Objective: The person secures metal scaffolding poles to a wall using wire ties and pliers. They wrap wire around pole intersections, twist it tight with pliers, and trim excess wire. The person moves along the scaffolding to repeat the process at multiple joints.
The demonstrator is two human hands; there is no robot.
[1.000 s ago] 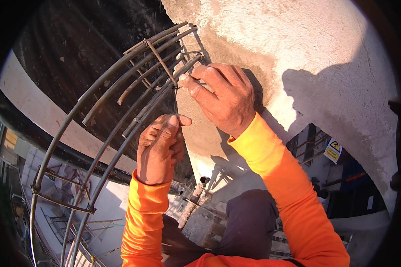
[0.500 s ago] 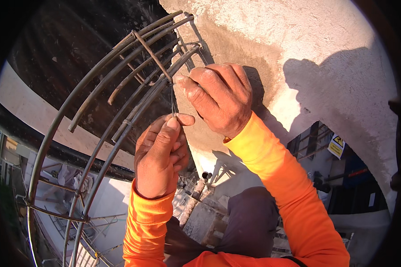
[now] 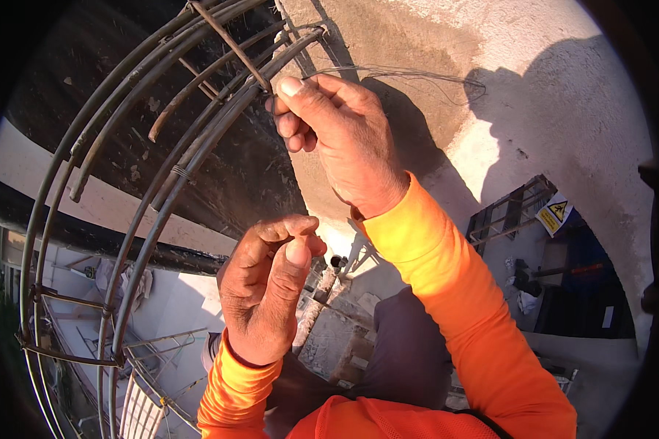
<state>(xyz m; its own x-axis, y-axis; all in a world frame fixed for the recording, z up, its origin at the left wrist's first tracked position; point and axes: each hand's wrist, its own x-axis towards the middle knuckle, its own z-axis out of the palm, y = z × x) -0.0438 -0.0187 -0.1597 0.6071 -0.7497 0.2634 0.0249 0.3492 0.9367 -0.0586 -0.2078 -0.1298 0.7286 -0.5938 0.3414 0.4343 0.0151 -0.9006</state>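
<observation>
My right hand is closed around thin tie wire, right beside the corner where a short cross bar meets the long curved rebar. Long strands of that wire stretch out to the right across the concrete, ending in a bend. Lower down, my left hand is away from the bars. Its fingers are loosely curled, the thumb and forefinger slightly apart, and I see nothing between them. An older wire tie wraps two bars farther down the cage.
The rough concrete wall rises ahead, with shadows on it. Curved bars sweep down the left side, joined by lower cross bars. Far below lie a metal frame and rubble. A yellow-and-white warning sign hangs at the right.
My left hand has let go of the wire and dropped slightly. My right hand has turned and moved up a little; the wire strands now trail to the right. The view has shifted.
</observation>
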